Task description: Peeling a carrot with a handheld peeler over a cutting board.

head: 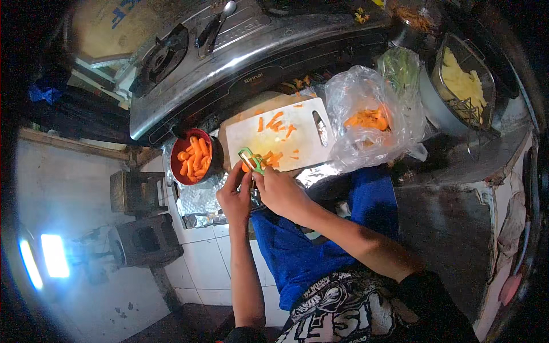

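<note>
My right hand [283, 193] grips a green peeler [258, 165] over the near left part of a white cutting board [253, 141]. Close beside it, my left hand [234, 195] pinches a small orange piece of carrot [245, 167], partly hidden by the fingers and the peeler. Carrot peelings [272, 159] lie in a heap just past the peeler. More orange strips [276, 123] are scattered on the board's far side. To the left, a red bowl [173, 159] holds several peeled carrots [197, 154].
A clear plastic bag [347, 90] with orange contents touches the board's right end. Beyond it are a bag of green vegetables [399, 70] and a metal basket [437, 77] of pale yellow cut pieces. A Rinnai gas stove [257, 55] runs along the back, with a spoon [228, 8] on top.
</note>
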Available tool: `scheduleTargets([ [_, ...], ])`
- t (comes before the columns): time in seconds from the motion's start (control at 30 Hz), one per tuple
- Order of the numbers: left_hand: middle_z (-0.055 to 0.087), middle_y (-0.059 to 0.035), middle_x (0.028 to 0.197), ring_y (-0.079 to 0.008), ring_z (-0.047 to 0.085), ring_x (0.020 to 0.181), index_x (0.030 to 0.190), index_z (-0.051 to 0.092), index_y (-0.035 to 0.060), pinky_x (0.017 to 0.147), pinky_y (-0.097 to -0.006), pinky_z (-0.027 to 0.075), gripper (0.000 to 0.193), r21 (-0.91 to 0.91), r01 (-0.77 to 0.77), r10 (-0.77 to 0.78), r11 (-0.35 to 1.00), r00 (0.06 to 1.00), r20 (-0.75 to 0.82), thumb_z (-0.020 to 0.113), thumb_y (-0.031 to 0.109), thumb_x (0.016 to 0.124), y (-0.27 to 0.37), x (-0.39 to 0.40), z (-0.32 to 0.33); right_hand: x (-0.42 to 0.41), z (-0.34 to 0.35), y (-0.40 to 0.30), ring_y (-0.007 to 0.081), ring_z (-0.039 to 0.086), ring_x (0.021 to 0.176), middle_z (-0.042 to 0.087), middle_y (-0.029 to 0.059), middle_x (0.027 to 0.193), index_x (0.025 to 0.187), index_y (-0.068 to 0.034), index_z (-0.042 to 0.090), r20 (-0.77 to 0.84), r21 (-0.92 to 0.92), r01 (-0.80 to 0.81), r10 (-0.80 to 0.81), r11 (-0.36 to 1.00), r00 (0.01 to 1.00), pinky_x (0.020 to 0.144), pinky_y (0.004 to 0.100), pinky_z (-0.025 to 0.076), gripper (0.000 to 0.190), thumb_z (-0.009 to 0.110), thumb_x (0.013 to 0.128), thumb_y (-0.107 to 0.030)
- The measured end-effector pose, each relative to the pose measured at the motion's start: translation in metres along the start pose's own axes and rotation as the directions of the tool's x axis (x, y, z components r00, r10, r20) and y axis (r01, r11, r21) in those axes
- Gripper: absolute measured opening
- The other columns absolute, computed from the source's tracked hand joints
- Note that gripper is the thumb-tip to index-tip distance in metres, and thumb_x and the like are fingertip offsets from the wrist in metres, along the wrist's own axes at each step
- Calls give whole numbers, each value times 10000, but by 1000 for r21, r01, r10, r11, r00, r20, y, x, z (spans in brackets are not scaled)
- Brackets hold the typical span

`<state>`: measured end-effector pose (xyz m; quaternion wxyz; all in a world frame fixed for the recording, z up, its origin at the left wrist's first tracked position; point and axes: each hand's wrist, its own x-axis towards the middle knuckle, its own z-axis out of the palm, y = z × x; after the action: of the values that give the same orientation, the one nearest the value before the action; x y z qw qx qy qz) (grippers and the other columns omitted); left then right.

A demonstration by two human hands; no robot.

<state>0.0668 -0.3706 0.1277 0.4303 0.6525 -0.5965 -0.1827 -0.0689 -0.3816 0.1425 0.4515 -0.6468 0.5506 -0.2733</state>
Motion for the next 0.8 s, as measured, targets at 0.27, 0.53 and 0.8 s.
scheduleTargets([
  [0.27,705,-175,912,-163,693,834,1152,635,49,687,-292,522,291,63,-55,54,996,998,18,654,110,868,9,0,3,3,2,11,299,589,438,611,216,641,983,54,532,-31,93,-31,34,995,999,492,422,505,446,378,994,-365],
  [0.53,696,-187,927,-192,693,875,1166,621,45,718,-315,524,288,65,-51,46,997,996,76,624,102,883,3,2,-4,11,-25,1,280,615,470,622,189,655,904,77,543,289,76,-277,245,958,925,476,397,520,452,391,994,-340],
  [0.8,700,-146,980,-142,656,914,1213,581,22,777,-306,509,320,83,-87,72,993,983,171,597,115,908,-2,6,-7,3,-4,2,324,689,842,674,213,868,939,38,578,4,-451,25,-26,892,1000,688,464,555,251,481,914,-192],
])
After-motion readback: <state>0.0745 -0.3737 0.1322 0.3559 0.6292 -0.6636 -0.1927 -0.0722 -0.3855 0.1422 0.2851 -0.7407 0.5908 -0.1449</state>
